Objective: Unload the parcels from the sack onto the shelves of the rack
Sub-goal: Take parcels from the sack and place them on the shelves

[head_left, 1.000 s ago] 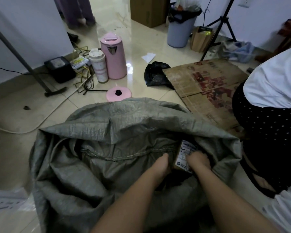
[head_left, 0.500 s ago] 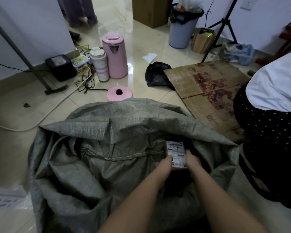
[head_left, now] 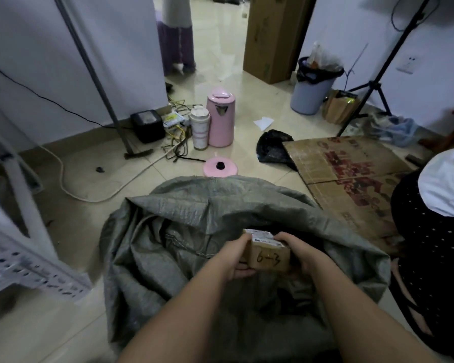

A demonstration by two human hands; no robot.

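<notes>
Right now both hands are gripping a small cardboard parcel (head_left: 269, 256) w/ "6-3" written on its near face and a white label on top. Left hand (head_left: 237, 260) is curling round the parcel's left side, fingers underneath; right hand (head_left: 303, 254) is clasping the right side, thumb over the top edge. Parcel is sitting just above the open mouth of the grey woven sack (head_left: 184, 231), which is slumping on the tiled floor. Far of the sack, a pink round lid (head_left: 220, 167) is lying flat, w/ a pink kettle (head_left: 220, 117) and a white flask (head_left: 199, 128) standing beyond it. Flattened cardboard (head_left: 351, 174) is lying to the right. A white perforated rack (head_left: 32, 265) is showing at the near left. A second person in a dotted dark garment (head_left: 435, 247) is crouching at the right edge.
</notes>
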